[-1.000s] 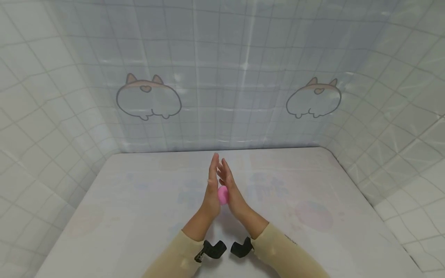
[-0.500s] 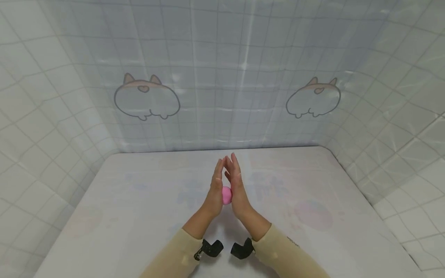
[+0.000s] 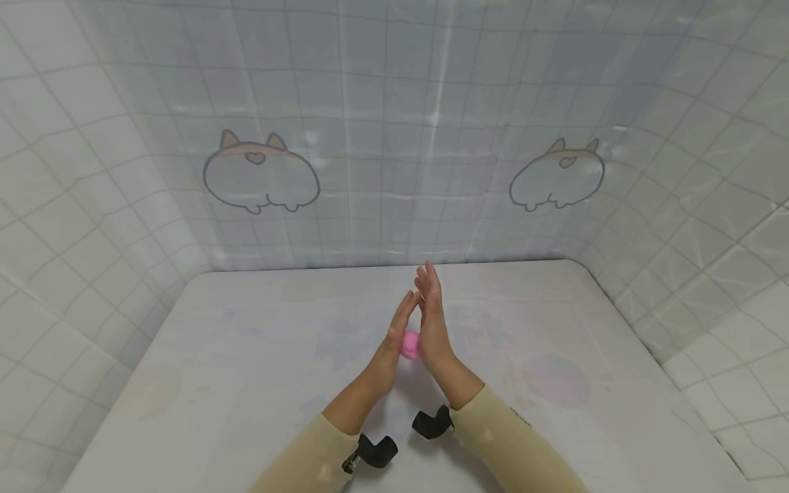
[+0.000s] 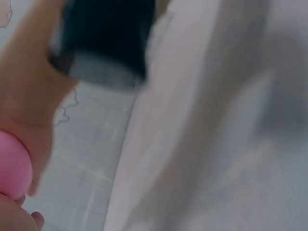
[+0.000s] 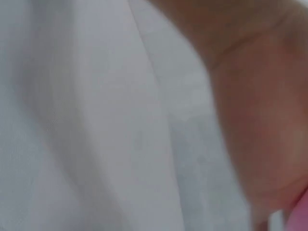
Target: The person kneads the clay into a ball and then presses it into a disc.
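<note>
A smooth pink ball of what looks like modelling clay point(image 3: 410, 345) sits between the two palms in the head view. My left hand point(image 3: 391, 346) presses it from the left, fingers straight and slanting up to the right. On the other side my right hand point(image 3: 434, 329) lies flat against it, its fingertips reaching farther forward than the left ones. Fingertips of both hands come close together above the ball. The left wrist view has the pink ball point(image 4: 13, 166) at its left edge against a palm; in the right wrist view only a pink corner point(image 5: 299, 216) shows.
The hands are over a white table point(image 3: 246, 383) with faint pastel prints. White grid-patterned curtain point(image 3: 394, 157) encloses the back and both sides, with two cartoon corgi prints. Black wrist camera mounts point(image 3: 377, 452) stick out from both beige sleeves point(image 3: 511, 438).
Both hands and the ball have shifted slightly right. The right hand has slid forward past the left, whose fingers now tilt more to the right, and the ball has turned between the palms.
</note>
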`<state>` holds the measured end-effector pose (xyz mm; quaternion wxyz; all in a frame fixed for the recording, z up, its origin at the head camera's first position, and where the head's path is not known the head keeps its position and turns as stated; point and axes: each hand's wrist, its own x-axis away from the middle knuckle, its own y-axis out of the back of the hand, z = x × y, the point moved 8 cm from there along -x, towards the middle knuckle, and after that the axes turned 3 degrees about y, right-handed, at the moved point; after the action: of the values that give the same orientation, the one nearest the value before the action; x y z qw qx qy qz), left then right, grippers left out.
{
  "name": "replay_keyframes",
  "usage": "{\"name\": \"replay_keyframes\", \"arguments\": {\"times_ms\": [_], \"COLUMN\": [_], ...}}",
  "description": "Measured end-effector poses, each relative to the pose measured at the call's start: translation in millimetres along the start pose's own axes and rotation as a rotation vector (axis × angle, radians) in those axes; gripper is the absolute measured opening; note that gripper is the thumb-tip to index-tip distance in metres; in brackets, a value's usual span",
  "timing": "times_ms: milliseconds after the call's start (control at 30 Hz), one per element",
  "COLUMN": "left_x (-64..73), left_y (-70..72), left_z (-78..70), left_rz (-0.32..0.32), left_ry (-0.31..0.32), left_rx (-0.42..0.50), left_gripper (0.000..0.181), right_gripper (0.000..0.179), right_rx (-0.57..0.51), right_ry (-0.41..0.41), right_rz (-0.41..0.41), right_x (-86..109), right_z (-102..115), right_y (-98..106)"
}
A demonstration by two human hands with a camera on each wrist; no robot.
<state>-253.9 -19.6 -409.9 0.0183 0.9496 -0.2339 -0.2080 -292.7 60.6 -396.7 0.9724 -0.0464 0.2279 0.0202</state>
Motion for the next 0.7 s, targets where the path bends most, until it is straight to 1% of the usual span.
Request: {"name": "replay_keyframes", "arguments": {"times_ms": [67,167,267,333,433,533,600,700], "left_x": [0.3,0.5,-0.9,-1.4,-2.0,-1.9,-2.1,-3.6], "left_y": [-2.1,-3.7,-1.7,1.7,8.4,15.3,19.4,25.1], "left_z": [-6.5,-13.1,-16.9,-18.3,-21.2,-22.3,-23.7,-26.2], "left_rz": [0.008,0.005,-0.025,-0.062,-0.135,-0.215,-0.262,-0.309], "left_ry": [-0.048,-0.084,-0.112,-0.126,-0.153,-0.157,-0.166,-0.195], "left_rx": [0.026,0.063,0.07,0.062,0.021,-0.047,-0.098,-0.165], "left_gripper": [0.089,0.092,0.092,0.092,0.089,0.086,0.084,0.085], "right_gripper": [0.077,0.074,0.074,0.074,0.077,0.079,0.079,0.075], "right_rx": [-0.003,-0.024,-0.061,-0.099,-0.146,-0.193,-0.224,-0.268], "right_ry": [-0.017,-0.059,-0.096,-0.107,-0.128,-0.134,-0.121,-0.089], "right_rz": [0.003,0.035,0.088,0.127,0.184,0.226,0.246,0.287], "right_x": [-0.5,-0.7,0.5,3.3,10.1,15.9,18.5,22.4], "right_z": [-4,-12,-17,-19,-20,-19,-16,-9], "right_y": [1,-2,-9,-14,-23,-31,-36,-41]}}
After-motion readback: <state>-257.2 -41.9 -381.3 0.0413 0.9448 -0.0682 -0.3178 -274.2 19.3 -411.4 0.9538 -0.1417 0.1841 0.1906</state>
